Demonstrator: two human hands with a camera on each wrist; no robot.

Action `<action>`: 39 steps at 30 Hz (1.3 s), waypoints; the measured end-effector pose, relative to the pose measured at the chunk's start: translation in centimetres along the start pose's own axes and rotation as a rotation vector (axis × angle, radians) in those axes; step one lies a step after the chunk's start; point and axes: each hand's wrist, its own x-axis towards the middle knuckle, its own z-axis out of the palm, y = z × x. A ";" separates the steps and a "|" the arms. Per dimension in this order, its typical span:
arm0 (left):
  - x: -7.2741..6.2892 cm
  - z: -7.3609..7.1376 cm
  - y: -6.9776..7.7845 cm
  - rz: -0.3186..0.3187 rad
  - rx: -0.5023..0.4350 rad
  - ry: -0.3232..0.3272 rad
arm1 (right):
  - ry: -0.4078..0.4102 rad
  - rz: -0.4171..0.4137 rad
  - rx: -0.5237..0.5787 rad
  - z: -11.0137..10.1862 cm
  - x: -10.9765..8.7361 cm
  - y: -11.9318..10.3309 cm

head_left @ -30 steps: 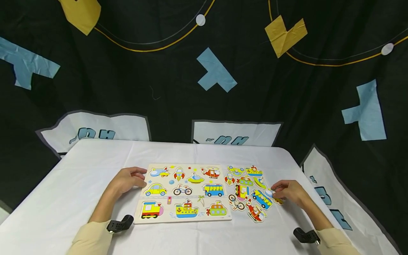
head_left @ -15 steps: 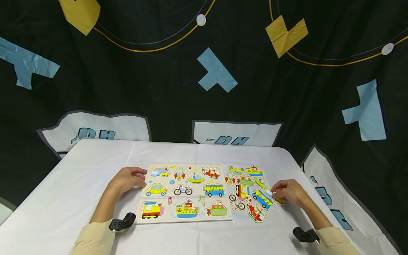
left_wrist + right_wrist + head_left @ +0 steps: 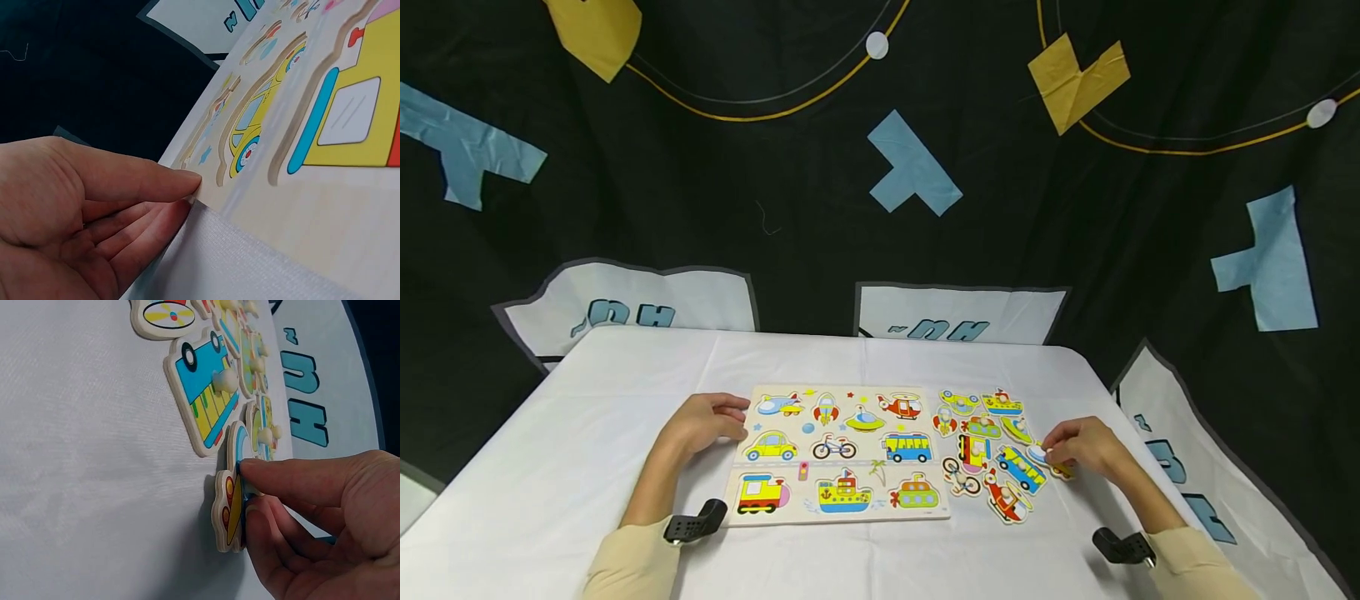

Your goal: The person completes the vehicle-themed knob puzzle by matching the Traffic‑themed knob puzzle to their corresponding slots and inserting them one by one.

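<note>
Head view: left hand (image 3: 703, 422) pinches the puzzle board (image 3: 802, 502) at ten o'clock; right hand (image 3: 1086, 446), over past three, pinches the airplane piece (image 3: 233, 515).

From the head, looks forward and down across the counter (image 3: 1000, 567) to the dark cloth (image 3: 820, 225). From the left wrist, peers closely at left hand (image 3: 75, 187) and board (image 3: 306, 225); from the right wrist, closely at right hand (image 3: 344, 494) and puzzle pieces (image 3: 197, 406). Shares both close scenes with the wider head view.
</note>
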 end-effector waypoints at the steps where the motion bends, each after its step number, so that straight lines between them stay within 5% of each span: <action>1: 0.0 0.0 0.0 0.003 0.000 -0.001 | 0.000 -0.002 -0.004 -0.1 0.0 -0.1; 17: 0.0 -0.3 0.1 0.022 0.013 -0.012 | -0.021 -0.091 -0.024 -0.5 0.8 -3.9; 39: 0.0 0.2 -0.1 -0.005 0.006 0.009 | -0.058 -0.218 0.004 6.0 3.8 -13.3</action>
